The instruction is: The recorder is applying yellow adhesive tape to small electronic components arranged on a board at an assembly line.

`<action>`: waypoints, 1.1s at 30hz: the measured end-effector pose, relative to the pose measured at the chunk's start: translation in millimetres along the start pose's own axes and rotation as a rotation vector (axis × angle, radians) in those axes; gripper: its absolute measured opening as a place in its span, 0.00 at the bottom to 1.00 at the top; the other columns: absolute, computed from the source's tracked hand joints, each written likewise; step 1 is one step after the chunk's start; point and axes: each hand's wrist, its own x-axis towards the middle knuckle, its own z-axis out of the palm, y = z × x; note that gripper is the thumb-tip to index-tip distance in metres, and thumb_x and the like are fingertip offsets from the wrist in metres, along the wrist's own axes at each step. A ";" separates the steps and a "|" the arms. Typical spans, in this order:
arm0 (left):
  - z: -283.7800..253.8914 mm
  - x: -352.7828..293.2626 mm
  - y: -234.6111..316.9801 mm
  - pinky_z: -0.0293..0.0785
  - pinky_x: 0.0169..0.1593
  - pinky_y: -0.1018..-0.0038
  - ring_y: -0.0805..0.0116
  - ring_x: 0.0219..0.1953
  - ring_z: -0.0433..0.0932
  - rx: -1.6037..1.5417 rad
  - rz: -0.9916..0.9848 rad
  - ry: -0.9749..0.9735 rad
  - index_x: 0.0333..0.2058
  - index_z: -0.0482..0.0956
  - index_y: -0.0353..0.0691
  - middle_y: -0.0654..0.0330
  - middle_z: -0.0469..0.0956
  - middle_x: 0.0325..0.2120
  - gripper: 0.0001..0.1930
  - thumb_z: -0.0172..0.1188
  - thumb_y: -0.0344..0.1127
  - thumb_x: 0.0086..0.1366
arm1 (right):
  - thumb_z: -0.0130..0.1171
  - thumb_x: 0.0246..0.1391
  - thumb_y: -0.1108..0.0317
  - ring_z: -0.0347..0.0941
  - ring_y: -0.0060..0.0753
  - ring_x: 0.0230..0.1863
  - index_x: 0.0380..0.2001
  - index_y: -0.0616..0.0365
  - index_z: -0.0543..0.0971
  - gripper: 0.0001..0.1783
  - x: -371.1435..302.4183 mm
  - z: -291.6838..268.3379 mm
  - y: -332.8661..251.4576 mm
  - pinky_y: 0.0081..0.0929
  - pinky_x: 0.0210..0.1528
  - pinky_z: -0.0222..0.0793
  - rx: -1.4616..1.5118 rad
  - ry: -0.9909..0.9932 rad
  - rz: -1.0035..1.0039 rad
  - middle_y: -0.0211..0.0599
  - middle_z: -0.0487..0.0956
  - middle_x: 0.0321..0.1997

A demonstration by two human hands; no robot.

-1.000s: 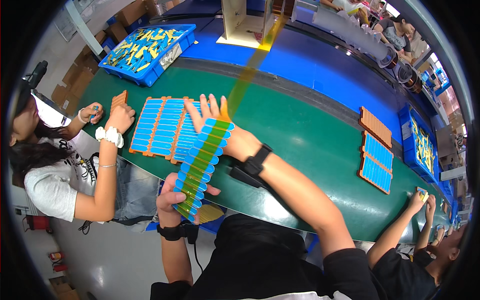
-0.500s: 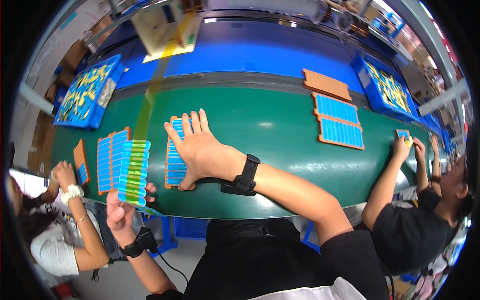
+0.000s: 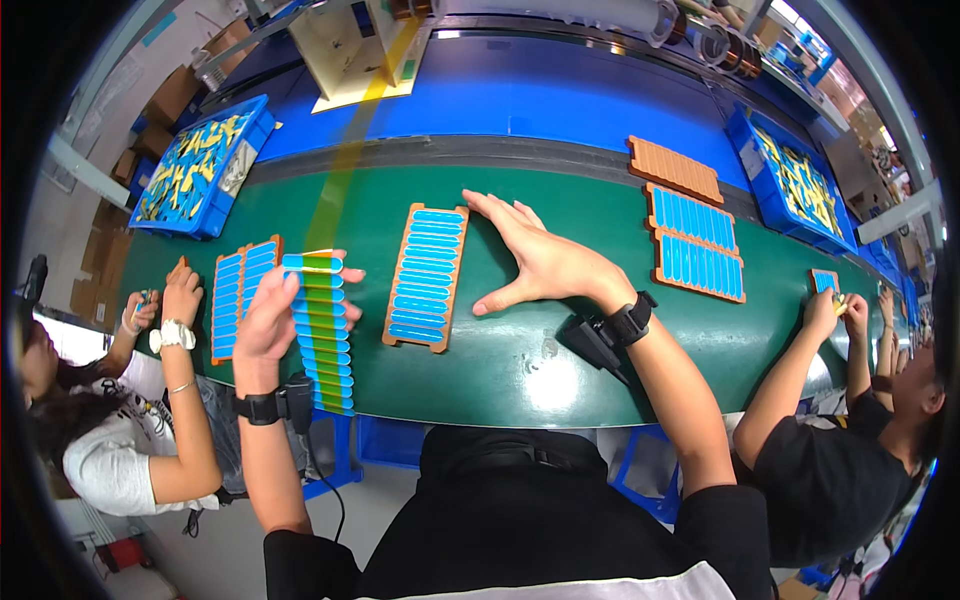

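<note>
My left hand [image 3: 268, 315] is closed at the upper end of a strip of blue pieces [image 3: 322, 350]. Its fingertips show past the strip's far edge. The rounded, flat pieces lie side by side along yellow see-through tape [image 3: 340, 190], and the strip's lower end hangs over the bench's near edge. To the right, a brown grooved tray [image 3: 458, 270] lies on the green bench, its slots filled with blue pieces. My right hand [image 3: 545, 262] is open beside that tray's right edge, thumb and fingers apart, holding nothing.
Brown trays with blue pieces [image 3: 697, 240] lie right of centre, a bare brown tray [image 3: 675, 170] behind them. Blue bins of scraps [image 3: 215, 215] stand left and far right. The tape runs back to a pale stand [image 3: 345, 65]. Co-workers sit at both sides.
My right hand has lifted off the tray and moved right, uncovering it. My left hand has moved up and right with the taped strip. The view has shifted slightly.
</note>
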 end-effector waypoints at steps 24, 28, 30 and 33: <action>41.0 -12.8 -10.8 0.83 0.32 0.69 0.65 0.28 0.84 0.058 -0.119 0.337 0.41 0.71 0.37 0.49 0.83 0.32 0.10 0.58 0.38 0.73 | 0.79 0.36 0.45 0.40 0.53 0.81 0.74 0.64 0.48 0.71 2.8 14.2 4.1 0.51 0.81 0.27 -0.103 0.093 0.013 0.61 0.54 0.77; 48.2 -49.8 -11.2 0.81 0.28 0.72 0.67 0.23 0.82 0.046 -0.165 0.402 0.40 0.71 0.37 0.51 0.82 0.27 0.11 0.61 0.38 0.71 | 0.79 0.35 0.45 0.40 0.53 0.81 0.74 0.63 0.48 0.71 5.2 15.6 4.4 0.51 0.81 0.27 -0.102 0.083 0.011 0.60 0.55 0.77; 45.1 -75.1 -21.9 0.81 0.28 0.71 0.66 0.23 0.82 0.051 -0.168 0.406 0.40 0.71 0.37 0.50 0.82 0.27 0.11 0.62 0.37 0.71 | 0.79 0.37 0.44 0.38 0.49 0.82 0.75 0.59 0.48 0.71 3.8 13.6 1.3 0.50 0.81 0.28 -0.115 0.069 0.042 0.52 0.54 0.78; 42.8 -117.2 -37.8 0.82 0.30 0.68 0.62 0.25 0.83 0.015 -0.226 0.422 0.39 0.70 0.36 0.47 0.82 0.29 0.10 0.61 0.36 0.71 | 0.79 0.38 0.44 0.39 0.49 0.82 0.75 0.59 0.49 0.69 2.0 12.6 0.2 0.51 0.81 0.28 -0.111 0.085 0.033 0.53 0.56 0.78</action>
